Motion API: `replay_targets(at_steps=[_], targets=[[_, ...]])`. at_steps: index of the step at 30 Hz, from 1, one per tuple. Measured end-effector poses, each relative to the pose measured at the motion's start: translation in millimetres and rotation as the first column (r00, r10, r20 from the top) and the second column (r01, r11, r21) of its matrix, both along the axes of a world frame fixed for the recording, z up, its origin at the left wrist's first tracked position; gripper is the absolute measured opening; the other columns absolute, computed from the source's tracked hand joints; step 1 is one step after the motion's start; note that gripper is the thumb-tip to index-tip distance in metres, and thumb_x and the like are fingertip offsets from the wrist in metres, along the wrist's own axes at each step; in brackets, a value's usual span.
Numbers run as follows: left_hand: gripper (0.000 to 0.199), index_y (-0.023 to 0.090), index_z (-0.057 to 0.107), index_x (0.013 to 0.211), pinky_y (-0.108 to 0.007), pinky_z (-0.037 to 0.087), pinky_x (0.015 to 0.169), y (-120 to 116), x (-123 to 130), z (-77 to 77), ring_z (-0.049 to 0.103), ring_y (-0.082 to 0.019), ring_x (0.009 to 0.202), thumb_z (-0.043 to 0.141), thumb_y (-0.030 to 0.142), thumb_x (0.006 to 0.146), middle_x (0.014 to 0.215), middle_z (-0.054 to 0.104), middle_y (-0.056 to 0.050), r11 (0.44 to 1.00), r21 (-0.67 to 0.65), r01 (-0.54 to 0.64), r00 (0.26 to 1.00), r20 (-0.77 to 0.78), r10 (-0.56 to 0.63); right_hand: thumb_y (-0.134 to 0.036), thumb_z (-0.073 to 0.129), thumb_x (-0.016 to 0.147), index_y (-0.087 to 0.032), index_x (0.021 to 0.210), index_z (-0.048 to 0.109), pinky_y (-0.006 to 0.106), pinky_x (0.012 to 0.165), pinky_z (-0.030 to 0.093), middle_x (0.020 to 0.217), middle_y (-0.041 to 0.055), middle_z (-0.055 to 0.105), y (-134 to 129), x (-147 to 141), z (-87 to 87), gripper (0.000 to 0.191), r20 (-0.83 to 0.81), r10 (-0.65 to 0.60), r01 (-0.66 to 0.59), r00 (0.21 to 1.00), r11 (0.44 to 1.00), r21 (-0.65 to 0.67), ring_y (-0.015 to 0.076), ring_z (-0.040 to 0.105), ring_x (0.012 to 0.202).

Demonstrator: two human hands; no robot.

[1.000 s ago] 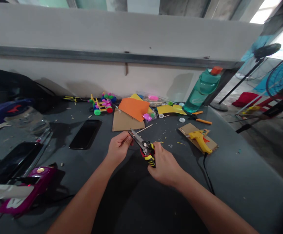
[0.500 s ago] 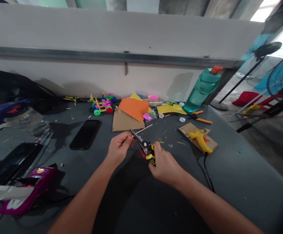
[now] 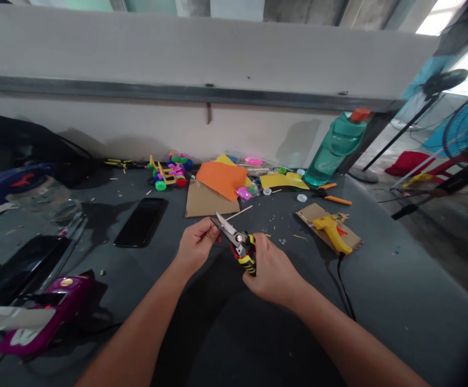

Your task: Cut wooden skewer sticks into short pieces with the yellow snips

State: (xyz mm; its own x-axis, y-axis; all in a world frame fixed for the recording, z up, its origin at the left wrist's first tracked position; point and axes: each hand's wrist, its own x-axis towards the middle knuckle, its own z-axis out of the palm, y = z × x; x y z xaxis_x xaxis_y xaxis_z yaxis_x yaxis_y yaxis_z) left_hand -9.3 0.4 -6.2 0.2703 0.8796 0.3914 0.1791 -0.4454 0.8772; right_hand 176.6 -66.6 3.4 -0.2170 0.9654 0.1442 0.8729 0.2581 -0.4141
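My right hand [image 3: 276, 269] is wrapped round the black-and-yellow handles of a pair of snips [image 3: 237, 236], whose blades stand a little apart and point up and left. At their tips, my left hand [image 3: 197, 242] is closed in a pinch, thumb against fingers. Whatever it grips is too small or too hidden to make out. Just beyond the blades runs a thin pale stick [image 3: 240, 213]; whether its near end reaches my left fingers I cannot tell. Behind it lie a cardboard piece [image 3: 201, 201] and an orange sheet [image 3: 222, 180].
A yellow glue gun [image 3: 331, 232] rests on cardboard at right, its cord trailing forward. Behind it are orange-handled pliers [image 3: 337, 200] and a green bottle [image 3: 334, 150]. To the left are a phone [image 3: 141, 223], a small colourful wheeled toy [image 3: 167, 174] and a purple device [image 3: 52, 317].
The blades of the snips have spread apart from nearly closed. My right hand has shifted very slightly; my left hand keeps its pinch in almost the same place.
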Motion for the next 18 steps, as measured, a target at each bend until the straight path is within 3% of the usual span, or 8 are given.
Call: replay_targets(at_steps=[9, 15, 18], targets=[[0.030, 0.015, 0.055, 0.061, -0.023, 0.039, 0.055, -1, 0, 5.5, 0.048, -0.012, 0.056, 0.050, 0.034, 0.084, 0.059, 0.053, 0.000, 0.999, 0.028, 0.022, 1.000, -0.005, -0.022, -0.025, 0.047, 0.068, -0.017, 0.094, 0.034, 0.029, 0.054, 0.035, 0.077, 0.0066, 0.055, -1, 1, -1.1, 0.030, 0.069, 0.052, -0.045, 0.996, 0.995, -0.093, 0.0197, 0.055, 0.060], [0.025, 0.015, 0.058, 0.069, -0.022, 0.038, 0.055, -5, 4, 9.7, 0.049, -0.011, 0.057, 0.050, 0.032, 0.085, 0.060, 0.053, 0.000, 0.998, -0.037, 0.054, 0.992, 0.120, -0.049, -0.019, 0.048, 0.067, -0.020, 0.095, 0.032, 0.026, 0.057, 0.036, 0.074, 0.0017, 0.055, 2, 0, -1.4, 0.032, -0.187, 0.025, -0.048, 0.982, 0.992, -0.119, 0.0184, 0.056, 0.065], [0.024, 0.015, 0.060, 0.071, -0.022, 0.038, 0.055, -7, 3, 11.9, 0.049, -0.011, 0.056, 0.050, 0.032, 0.085, 0.060, 0.054, 0.000, 0.997, -0.045, 0.059, 0.991, 0.126, -0.052, -0.019, 0.050, 0.065, -0.021, 0.096, 0.033, 0.026, 0.058, 0.037, 0.075, 0.0010, 0.055, 3, 2, 0.6, 0.035, -0.252, -0.035, 0.006, 0.967, 0.994, -0.112, 0.0177, 0.056, 0.065]])
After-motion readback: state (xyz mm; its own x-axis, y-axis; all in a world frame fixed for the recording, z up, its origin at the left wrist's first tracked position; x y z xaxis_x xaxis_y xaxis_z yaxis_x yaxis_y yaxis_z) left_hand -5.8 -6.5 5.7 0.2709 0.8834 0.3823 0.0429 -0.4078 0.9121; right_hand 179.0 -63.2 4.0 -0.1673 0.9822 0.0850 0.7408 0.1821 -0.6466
